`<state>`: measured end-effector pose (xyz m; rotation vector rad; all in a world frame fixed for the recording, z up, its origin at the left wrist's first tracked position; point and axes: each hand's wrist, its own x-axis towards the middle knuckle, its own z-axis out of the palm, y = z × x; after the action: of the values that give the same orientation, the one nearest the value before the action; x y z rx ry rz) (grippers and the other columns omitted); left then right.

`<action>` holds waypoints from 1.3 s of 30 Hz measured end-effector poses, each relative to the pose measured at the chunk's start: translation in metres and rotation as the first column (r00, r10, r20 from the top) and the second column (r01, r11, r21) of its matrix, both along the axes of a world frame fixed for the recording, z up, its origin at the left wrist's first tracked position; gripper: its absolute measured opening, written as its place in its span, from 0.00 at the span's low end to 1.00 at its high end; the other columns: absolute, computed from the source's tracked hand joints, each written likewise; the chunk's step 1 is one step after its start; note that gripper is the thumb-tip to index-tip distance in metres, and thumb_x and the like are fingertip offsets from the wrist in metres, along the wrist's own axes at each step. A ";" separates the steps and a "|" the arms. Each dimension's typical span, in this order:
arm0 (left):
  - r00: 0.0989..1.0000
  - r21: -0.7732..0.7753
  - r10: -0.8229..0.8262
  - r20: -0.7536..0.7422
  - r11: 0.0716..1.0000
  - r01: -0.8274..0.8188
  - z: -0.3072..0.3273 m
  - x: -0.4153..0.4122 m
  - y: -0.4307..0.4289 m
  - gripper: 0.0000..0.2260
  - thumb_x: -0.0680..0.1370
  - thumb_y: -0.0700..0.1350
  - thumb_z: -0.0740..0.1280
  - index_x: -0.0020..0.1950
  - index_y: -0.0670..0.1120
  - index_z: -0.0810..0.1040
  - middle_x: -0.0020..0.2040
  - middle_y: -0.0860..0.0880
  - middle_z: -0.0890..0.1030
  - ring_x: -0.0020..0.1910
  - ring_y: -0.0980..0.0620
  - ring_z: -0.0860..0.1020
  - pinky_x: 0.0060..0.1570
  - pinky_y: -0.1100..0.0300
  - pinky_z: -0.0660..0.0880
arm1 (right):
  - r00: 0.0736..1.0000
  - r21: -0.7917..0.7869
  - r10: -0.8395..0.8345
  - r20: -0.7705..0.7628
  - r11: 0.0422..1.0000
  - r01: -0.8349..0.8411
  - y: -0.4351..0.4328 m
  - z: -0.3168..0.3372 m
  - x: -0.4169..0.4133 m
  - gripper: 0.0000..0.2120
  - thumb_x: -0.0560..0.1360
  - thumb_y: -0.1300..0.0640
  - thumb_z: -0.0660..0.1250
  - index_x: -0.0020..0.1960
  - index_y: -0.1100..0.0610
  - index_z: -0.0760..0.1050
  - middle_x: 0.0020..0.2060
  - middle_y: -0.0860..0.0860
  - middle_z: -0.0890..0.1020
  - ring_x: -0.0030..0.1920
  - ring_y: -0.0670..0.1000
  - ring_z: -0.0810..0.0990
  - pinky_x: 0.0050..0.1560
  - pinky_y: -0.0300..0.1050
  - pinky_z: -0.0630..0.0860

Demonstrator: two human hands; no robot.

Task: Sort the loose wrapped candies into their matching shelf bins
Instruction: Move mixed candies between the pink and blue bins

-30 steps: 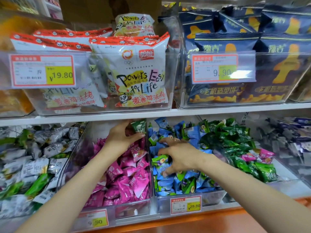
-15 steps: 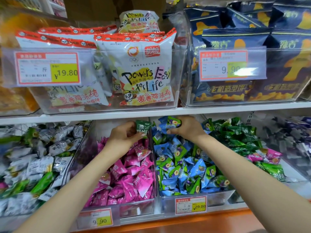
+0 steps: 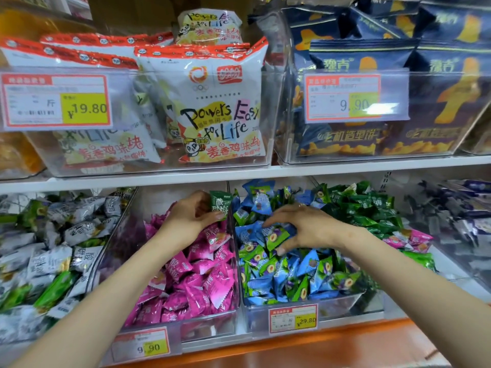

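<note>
My left hand (image 3: 190, 217) holds a dark green wrapped candy (image 3: 220, 204) above the back of the clear bin (image 3: 170, 333) of pink candies (image 3: 202, 282). My right hand (image 3: 305, 225) hovers over the neighbouring bin (image 3: 342, 305) of mixed blue and green candies, its thumb and fingers curled round a bright green candy (image 3: 276, 237) at the top of the pile. To the right lies a heap of dark green candies (image 3: 372, 208) with a few pink ones (image 3: 414, 239) among them.
A bin of silver and green candies (image 3: 45, 251) stands at the left, and purple-wrapped ones (image 3: 462, 208) at the far right. The white shelf board (image 3: 239, 172) just above carries bins of white snack bags (image 3: 210, 107) and dark blue bags (image 3: 372, 102).
My right hand has come back from the rear of the blue bin to its middle and closed on a bright green candy. My left hand keeps the dark green candy in place.
</note>
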<state>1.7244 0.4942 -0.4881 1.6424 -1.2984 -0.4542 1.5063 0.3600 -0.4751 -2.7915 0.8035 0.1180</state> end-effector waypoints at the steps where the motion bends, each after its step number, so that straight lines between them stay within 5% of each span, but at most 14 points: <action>1: 1.000 0.000 -0.010 -0.002 1.000 0.010 0.000 -0.001 0.000 0.09 0.70 0.45 0.72 0.43 0.51 0.72 0.38 0.50 0.78 0.42 0.47 0.77 0.50 0.50 0.73 | 1.000 -0.015 -0.012 -0.020 1.000 0.012 -0.002 0.000 -0.004 0.28 0.68 0.39 0.71 0.66 0.38 0.67 0.67 0.45 0.69 0.67 0.50 0.66 0.64 0.47 0.65; 7: 0.997 -0.059 0.068 -0.024 0.996 -0.069 0.003 -0.002 0.002 0.07 0.73 0.44 0.70 0.47 0.50 0.74 0.47 0.46 0.81 0.50 0.45 0.79 0.56 0.48 0.75 | 0.994 -0.083 -0.096 0.053 0.992 0.100 -0.002 0.001 0.000 0.21 0.69 0.43 0.71 0.60 0.40 0.72 0.57 0.47 0.73 0.59 0.50 0.71 0.51 0.42 0.63; 12: 0.988 -0.046 0.140 -0.059 0.989 -0.143 0.008 0.000 0.006 0.10 0.73 0.46 0.70 0.51 0.48 0.72 0.49 0.45 0.80 0.52 0.44 0.78 0.59 0.45 0.74 | 0.962 -0.180 -0.192 0.193 0.957 0.227 -0.010 -0.001 0.008 0.17 0.74 0.56 0.67 0.60 0.43 0.73 0.61 0.48 0.71 0.60 0.53 0.73 0.47 0.43 0.71; 18: 0.998 -0.002 0.043 0.052 0.999 -0.043 0.007 -0.001 0.010 0.07 0.73 0.47 0.70 0.45 0.54 0.73 0.46 0.52 0.80 0.50 0.48 0.79 0.55 0.55 0.74 | 0.830 0.344 -0.304 0.468 0.928 0.146 -0.014 0.007 0.007 0.21 0.72 0.63 0.72 0.62 0.49 0.76 0.60 0.47 0.75 0.61 0.47 0.73 0.55 0.35 0.68; 20: 0.999 -0.004 0.019 0.043 1.000 -0.019 0.006 -0.003 0.009 0.10 0.72 0.52 0.72 0.48 0.52 0.75 0.48 0.52 0.80 0.51 0.49 0.78 0.56 0.55 0.73 | 0.768 0.406 -0.355 0.533 0.904 0.136 -0.012 0.014 0.002 0.18 0.72 0.61 0.72 0.60 0.48 0.76 0.59 0.45 0.76 0.60 0.45 0.73 0.58 0.39 0.70; 22: 0.999 -0.009 -0.012 0.039 1.000 0.012 0.007 -0.007 0.007 0.17 0.69 0.58 0.72 0.51 0.49 0.75 0.48 0.49 0.80 0.49 0.49 0.79 0.55 0.51 0.74 | 0.687 0.455 -0.404 0.603 0.882 0.119 -0.008 0.021 -0.002 0.14 0.72 0.60 0.71 0.54 0.46 0.78 0.54 0.46 0.79 0.54 0.44 0.76 0.56 0.41 0.73; 25: 0.994 -0.027 -0.099 0.048 0.995 0.101 0.012 -0.024 0.003 0.08 0.71 0.52 0.72 0.45 0.53 0.74 0.41 0.53 0.79 0.40 0.55 0.77 0.45 0.58 0.73 | 0.682 0.558 -0.414 0.603 0.830 0.009 0.012 0.032 -0.005 0.09 0.72 0.59 0.71 0.50 0.48 0.79 0.44 0.47 0.82 0.41 0.45 0.80 0.45 0.39 0.77; 28: 0.981 0.002 -0.192 0.007 0.981 0.192 0.016 -0.047 -0.005 0.14 0.69 0.51 0.75 0.49 0.51 0.74 0.45 0.50 0.80 0.43 0.53 0.78 0.45 0.61 0.73 | 0.758 0.580 -0.370 0.537 0.814 -0.014 0.033 0.034 -0.008 0.08 0.73 0.57 0.70 0.51 0.52 0.77 0.37 0.45 0.83 0.33 0.44 0.81 0.34 0.35 0.74; 31: 0.959 0.024 -0.278 -0.063 0.960 0.280 0.016 -0.067 -0.010 0.20 0.61 0.50 0.79 0.46 0.51 0.73 0.39 0.50 0.77 0.38 0.55 0.75 0.42 0.61 0.72 | 0.736 0.589 -0.413 0.536 0.807 0.023 0.044 0.030 -0.016 0.06 0.70 0.55 0.72 0.46 0.51 0.77 0.30 0.44 0.82 0.28 0.43 0.79 0.30 0.34 0.71; 35: 0.931 0.059 -0.363 -0.034 0.929 0.365 0.012 -0.087 -0.009 0.14 0.66 0.41 0.76 0.45 0.51 0.73 0.40 0.54 0.77 0.35 0.63 0.75 0.41 0.65 0.74 | 0.707 0.586 -0.440 0.554 0.809 0.044 0.051 0.026 -0.040 0.08 0.69 0.58 0.73 0.39 0.63 0.77 0.27 0.50 0.77 0.26 0.43 0.74 0.28 0.33 0.71; 39: 0.930 0.073 -0.336 0.150 0.942 0.329 0.014 -0.093 -0.004 0.10 0.73 0.47 0.71 0.51 0.55 0.73 0.51 0.56 0.80 0.49 0.62 0.78 0.50 0.66 0.74 | 0.481 0.582 -0.616 0.624 0.777 0.239 0.031 0.026 -0.077 0.08 0.68 0.58 0.74 0.38 0.60 0.76 0.26 0.46 0.77 0.26 0.43 0.74 0.24 0.33 0.72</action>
<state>1.6319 0.4897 -0.4737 1.5234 -1.7123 -0.5667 1.4289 0.3912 -0.4493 -1.7876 1.0300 -0.8913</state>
